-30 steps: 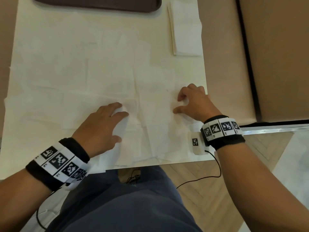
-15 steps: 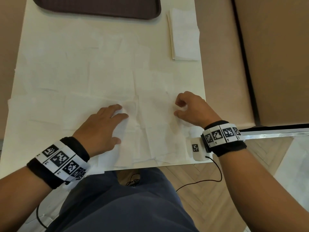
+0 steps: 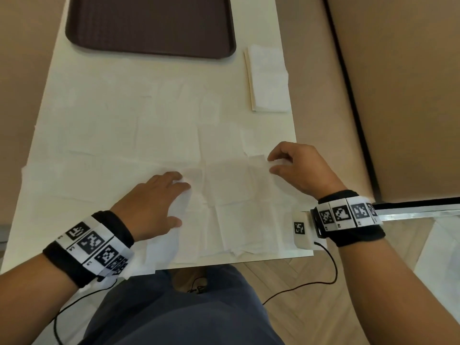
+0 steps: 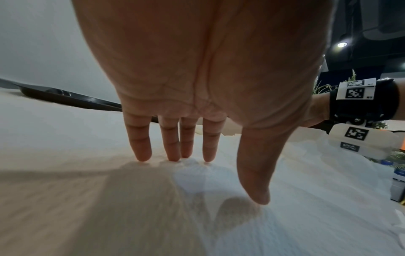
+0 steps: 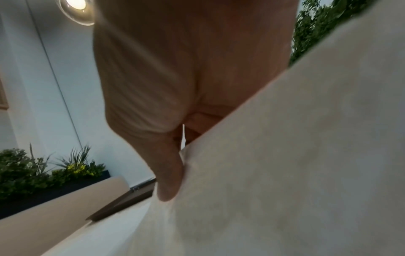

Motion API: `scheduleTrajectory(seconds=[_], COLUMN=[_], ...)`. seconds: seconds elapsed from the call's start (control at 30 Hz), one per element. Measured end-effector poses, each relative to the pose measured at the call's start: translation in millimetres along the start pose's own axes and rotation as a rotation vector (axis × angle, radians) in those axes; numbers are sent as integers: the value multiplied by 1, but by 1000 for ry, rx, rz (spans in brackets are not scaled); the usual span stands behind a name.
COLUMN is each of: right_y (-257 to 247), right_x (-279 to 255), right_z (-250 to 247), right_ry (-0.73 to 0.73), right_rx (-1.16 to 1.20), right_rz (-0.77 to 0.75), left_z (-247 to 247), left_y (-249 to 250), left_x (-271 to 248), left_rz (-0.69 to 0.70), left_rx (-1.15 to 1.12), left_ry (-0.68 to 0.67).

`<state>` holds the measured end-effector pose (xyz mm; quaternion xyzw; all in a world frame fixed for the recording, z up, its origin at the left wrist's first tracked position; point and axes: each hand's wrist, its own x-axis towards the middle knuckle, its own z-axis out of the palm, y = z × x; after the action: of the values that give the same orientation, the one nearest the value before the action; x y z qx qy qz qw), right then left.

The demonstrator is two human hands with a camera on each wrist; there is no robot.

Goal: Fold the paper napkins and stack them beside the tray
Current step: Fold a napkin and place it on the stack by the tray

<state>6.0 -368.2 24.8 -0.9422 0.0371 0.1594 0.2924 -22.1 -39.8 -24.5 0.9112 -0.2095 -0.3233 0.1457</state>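
Several unfolded white paper napkins (image 3: 139, 155) lie spread over the cream table. The nearest napkin (image 3: 231, 197) lies at the front edge between my hands. My left hand (image 3: 159, 197) rests flat on its left part, fingers straight, fingertips (image 4: 175, 158) pressing the paper. My right hand (image 3: 271, 164) pinches the napkin's far right corner between thumb and curled fingers, and the paper (image 5: 285, 164) rises against the thumb in the right wrist view. A stack of folded napkins (image 3: 268, 78) lies right of the dark brown tray (image 3: 149, 23) at the back.
The table's right edge (image 3: 296, 145) runs just beside my right hand, with a tan bench beyond it. The front edge lies over my lap. A white sensor box (image 3: 301, 230) on a cable sits by my right wrist.
My right hand has slid a little toward me and left with the napkin's corner pinched and lifted. The head view has tilted back, showing more of the tray. My left hand stays put.
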Motion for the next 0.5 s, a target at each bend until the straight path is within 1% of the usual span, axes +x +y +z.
scheduleTrajectory(seconds=[0.17,0.27,0.37,0.43,0.5], right_y=[-5,-18,-35,-45,-52], right_x=[-6,-13,-24,-32,-37], right_z=[-23,-44,-70,-84,-91], right_ry=[92,140,202,257,276], right_rx=[34,22,79,130,195], right_rz=[-10,-36,-75,-131,-211], left_z=[-5,-7,-13,-23,-38], left_y=[5,6,8,12,21], left_x=[-1,-1,0,3,7], left_rz=[-8,-10,-17,-11,21], left_rx=[30,37,14,-66,-195], left_ry=[-19,-25,-38,15,140])
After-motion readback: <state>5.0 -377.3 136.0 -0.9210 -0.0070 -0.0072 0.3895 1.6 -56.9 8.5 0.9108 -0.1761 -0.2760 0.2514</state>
